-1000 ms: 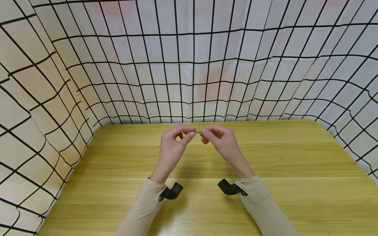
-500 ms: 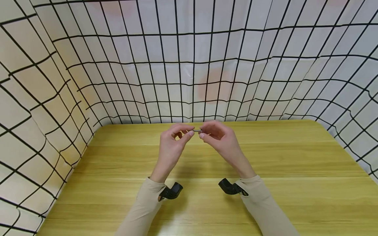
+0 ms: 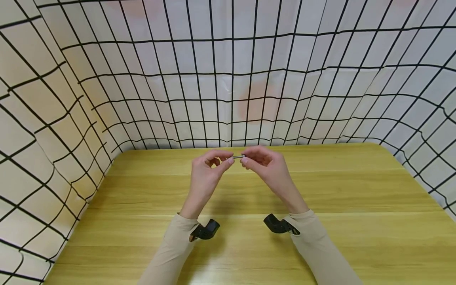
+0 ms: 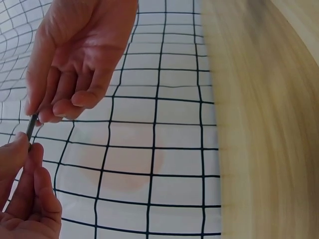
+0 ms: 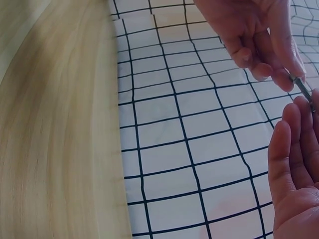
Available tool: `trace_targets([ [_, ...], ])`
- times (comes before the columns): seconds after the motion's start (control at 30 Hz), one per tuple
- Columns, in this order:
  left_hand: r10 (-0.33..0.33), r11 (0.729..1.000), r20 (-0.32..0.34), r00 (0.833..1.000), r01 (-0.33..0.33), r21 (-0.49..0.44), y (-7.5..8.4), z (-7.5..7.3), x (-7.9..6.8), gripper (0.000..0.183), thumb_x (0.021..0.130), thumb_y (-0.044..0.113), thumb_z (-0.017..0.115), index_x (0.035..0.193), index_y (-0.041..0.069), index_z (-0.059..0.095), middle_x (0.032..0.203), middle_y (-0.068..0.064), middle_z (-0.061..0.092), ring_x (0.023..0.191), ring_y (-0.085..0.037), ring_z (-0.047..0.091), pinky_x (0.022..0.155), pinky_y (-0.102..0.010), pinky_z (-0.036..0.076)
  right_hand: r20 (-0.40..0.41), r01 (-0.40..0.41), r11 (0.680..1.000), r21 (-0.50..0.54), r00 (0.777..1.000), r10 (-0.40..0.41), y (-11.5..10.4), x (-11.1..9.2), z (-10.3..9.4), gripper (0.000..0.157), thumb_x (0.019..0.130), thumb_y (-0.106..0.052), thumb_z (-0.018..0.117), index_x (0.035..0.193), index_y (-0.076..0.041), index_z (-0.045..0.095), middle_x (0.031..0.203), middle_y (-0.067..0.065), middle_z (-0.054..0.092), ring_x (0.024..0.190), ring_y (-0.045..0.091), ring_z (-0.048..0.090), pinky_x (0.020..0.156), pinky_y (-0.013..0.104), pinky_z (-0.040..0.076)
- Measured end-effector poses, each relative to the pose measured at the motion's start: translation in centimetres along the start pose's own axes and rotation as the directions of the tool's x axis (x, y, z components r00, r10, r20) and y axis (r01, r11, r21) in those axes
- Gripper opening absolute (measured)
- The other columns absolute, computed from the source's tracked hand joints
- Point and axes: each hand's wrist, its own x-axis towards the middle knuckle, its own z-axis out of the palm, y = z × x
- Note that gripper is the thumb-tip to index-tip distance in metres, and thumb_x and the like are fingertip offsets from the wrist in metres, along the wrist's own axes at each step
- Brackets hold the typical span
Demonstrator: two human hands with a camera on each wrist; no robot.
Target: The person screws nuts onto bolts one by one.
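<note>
Wood table [image 3: 142, 233] nearest; on my feed the left hand [image 3: 206, 174] pinches a screw [image 3: 238, 157] above it, hiding one end. Right hand [image 3: 268, 166] has fingertips at the other; can't tell if gripping. Gridded sheet [image 3: 223, 88] behind, top cut off.

The small screw [image 5: 303, 89] is metallic grey, its shank banded with fine ridges in the right wrist view (in the left wrist view it looks darker); both sleeves [image 3: 165, 251] are plain beige; the two wrist mounts [image 3: 206, 230] are solid black; the tabletop [image 3: 249, 253] is yellow-ochre in the head view, streaked with darker and paler wood grain, and a paler tan in both wrist views; the backdrop [image 3: 223, 87] is white, ruled all over with a black grid, with soft pinkish blotches [image 3: 259, 103] and a yellowish tinge toward the left.
</note>
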Motion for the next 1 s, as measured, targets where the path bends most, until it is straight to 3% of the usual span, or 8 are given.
trace_targets([
  [0.2,-0.012,1.0,0.03,0.999,0.013,-0.011,2.7,-0.2,-0.2,0.01,0.082,0.002,0.07,0.091,-0.002,0.071,0.087,-0.011,0.066,0.076,-0.022,0.054,0.065,-0.025,0.041,-0.008,-0.02,1.0,-0.016,1.0,0.02,0.0,0.0,0.0,0.017,0.09,-0.009,0.062,0.099,0.006,0.063,0.086,0.018,0.063,0.079,0.03,0.06,0.075,0.033,0.052],
  [0.5,-0.016,0.999,0.074,0.997,0.018,-0.038,2.7,-0.3,-0.3,0.011,0.083,0.001,0.069,0.093,-0.003,0.071,0.084,-0.012,0.066,0.072,-0.03,0.053,0.058,-0.023,0.039,-0.021,-0.053,0.997,-0.053,0.998,0.052,0.1,0.0,-0.1,0.014,0.092,-0.015,0.06,0.088,-0.002,0.065,0.076,0.018,0.061,0.075,0.026,0.057,0.075,0.039,0.048],
  [0.73,-0.019,0.999,0.087,0.996,0.022,-0.039,2.7,-0.3,-0.4,0.012,0.083,0.001,0.069,0.093,-0.003,0.07,0.084,-0.012,0.066,0.071,-0.032,0.053,0.053,-0.021,0.037,-0.02,-0.04,0.998,-0.04,0.999,0.04,0.3,0.1,0.0,0.018,0.094,-0.015,0.058,0.082,-0.003,0.064,0.069,0.02,0.056,0.069,0.028,0.051,0.061,0.028,0.036],
  [0.9,-0.021,0.999,0.078,0.997,0.024,-0.042,2.8,-0.3,-0.4,0.011,0.083,0.002,0.069,0.093,-0.003,0.071,0.084,-0.012,0.065,0.071,-0.032,0.053,0.054,-0.021,0.036,-0.01,-0.051,0.998,-0.022,0.999,0.05,0.4,0.1,0.0,0.023,0.096,-0.017,0.054,0.082,-0.001,0.063,0.071,0.022,0.057,0.07,0.03,0.056,0.069,0.031,0.047],
  [1.0,-0.024,0.999,0.068,0.997,0.027,-0.039,2.7,-0.3,-0.4,0.011,0.083,0.002,0.069,0.092,-0.003,0.071,0.084,-0.012,0.066,0.072,-0.031,0.053,0.055,-0.021,0.037,0.006,-0.052,0.999,-0.01,0.999,0.052,0.4,0.2,0.0,0.023,0.098,-0.016,0.05,0.09,0.001,0.063,0.078,0.023,0.059,0.072,0.032,0.058,0.072,0.038,0.051],
])
